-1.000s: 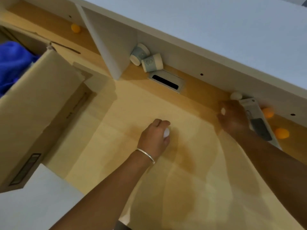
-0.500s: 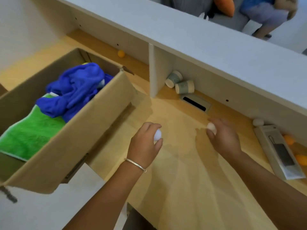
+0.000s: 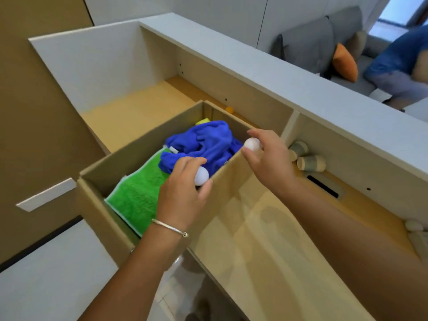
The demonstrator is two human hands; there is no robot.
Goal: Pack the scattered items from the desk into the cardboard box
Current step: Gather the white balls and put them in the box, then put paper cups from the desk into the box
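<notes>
Head view: your left hand [image 3: 183, 193] has its grip closed on 1 white ball [image 3: 201, 176] above the box [image 3: 231, 181] rim. Your right hand [image 3: 266, 156] pinches a 2nd white ball [image 3: 252, 144] over the box's right wall. Inside lie a blue cloth [image 3: 203, 142] and green towel [image 3: 139, 193]. 2 cups [image 3: 310, 162] lie tipped on the worktop [image 3: 266, 239].

White balls [image 3: 201, 176], blue cloth [image 3: 203, 144], green towel [image 3: 139, 193], brown box [image 3: 97, 218].
</notes>
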